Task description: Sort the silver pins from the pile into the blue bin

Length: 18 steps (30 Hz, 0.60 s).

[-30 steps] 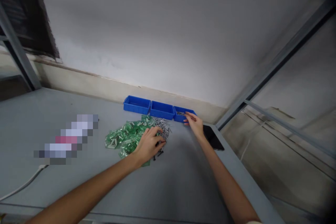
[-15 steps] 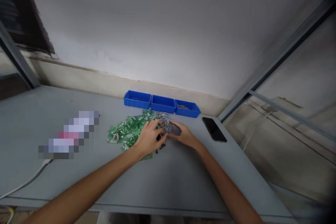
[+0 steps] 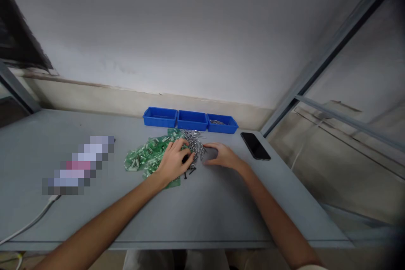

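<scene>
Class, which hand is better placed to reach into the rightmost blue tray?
Probably the right hand: it is nearer that blue tray and looks empty; the left hand is farther, by the green packets.

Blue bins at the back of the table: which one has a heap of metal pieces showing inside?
The rightmost bin, nearest the black phone. Silvery metal pieces show inside it; no such heap shows in the left bin or middle bin.
</scene>
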{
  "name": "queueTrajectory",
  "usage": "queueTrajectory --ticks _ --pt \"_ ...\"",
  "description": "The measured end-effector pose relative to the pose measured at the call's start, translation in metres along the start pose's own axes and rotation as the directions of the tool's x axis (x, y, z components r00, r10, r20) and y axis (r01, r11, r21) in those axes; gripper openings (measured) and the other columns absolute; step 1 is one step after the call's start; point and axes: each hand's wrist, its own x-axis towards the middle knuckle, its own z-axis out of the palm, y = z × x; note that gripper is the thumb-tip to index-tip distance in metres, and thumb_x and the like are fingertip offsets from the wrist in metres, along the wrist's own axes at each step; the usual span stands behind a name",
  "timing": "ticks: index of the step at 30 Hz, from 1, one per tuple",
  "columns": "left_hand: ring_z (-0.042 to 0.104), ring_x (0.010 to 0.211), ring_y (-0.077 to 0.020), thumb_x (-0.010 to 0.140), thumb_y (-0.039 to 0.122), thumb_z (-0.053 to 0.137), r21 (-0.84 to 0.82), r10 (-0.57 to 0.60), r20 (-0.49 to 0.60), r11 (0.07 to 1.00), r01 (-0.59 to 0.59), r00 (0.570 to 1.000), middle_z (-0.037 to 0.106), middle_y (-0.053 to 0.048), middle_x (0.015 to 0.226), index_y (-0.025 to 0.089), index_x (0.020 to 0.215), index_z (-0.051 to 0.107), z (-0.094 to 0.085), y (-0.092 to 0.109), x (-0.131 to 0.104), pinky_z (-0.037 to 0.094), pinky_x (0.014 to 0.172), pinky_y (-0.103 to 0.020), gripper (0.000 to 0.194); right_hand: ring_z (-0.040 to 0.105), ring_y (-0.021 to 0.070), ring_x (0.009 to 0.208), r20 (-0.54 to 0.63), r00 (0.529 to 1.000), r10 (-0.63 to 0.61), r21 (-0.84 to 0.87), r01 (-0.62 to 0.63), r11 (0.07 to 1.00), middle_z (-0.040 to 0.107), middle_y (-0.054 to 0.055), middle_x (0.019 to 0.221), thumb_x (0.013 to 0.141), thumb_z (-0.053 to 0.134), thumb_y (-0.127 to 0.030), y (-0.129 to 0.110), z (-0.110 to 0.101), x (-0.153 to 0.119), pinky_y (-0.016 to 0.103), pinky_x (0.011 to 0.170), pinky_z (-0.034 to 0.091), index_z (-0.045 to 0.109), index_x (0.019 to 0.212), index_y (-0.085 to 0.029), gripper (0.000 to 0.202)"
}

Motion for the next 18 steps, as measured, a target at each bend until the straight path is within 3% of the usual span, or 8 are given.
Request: queueTrajectory --ticks 8,18 --pt "0.053 0.093 -0.0208 0.087 0.026 0.045 0.012 0.012 -0.012 1.000 -0.012 1.000 0.056 -0.008 0.099 0.017 0.070 0.061 0.002 -0.004 0.000 0.040 0.080 -0.036 0.025 0.065 0.0286 0.080 -0.118 0.992 0.037 -0.271 -0.068 0.960 0.071 0.006 0.086 0.061 0.067 -0.056 -0.023 0.013 -0.002 0.034 0.063 0.047 0.072 0.086 -0.026 0.040" --pt "0.053 0.091 -0.0202 0.086 0.025 0.045 0.028 0.043 -0.016 0.999 -0.042 0.999 0.057 -0.008 0.097 0.017 0.070 0.061 0.002 -0.005 0.000 0.040 0.079 -0.035 0.024 0.065 0.0267 0.080 -0.137 0.991 0.009 -0.279 -0.047 0.959 0.071 0.005 0.087 0.064 0.066 -0.054 -0.017 0.015 0.001 0.033 0.067 0.047 0.072 0.089 -0.027 0.037"
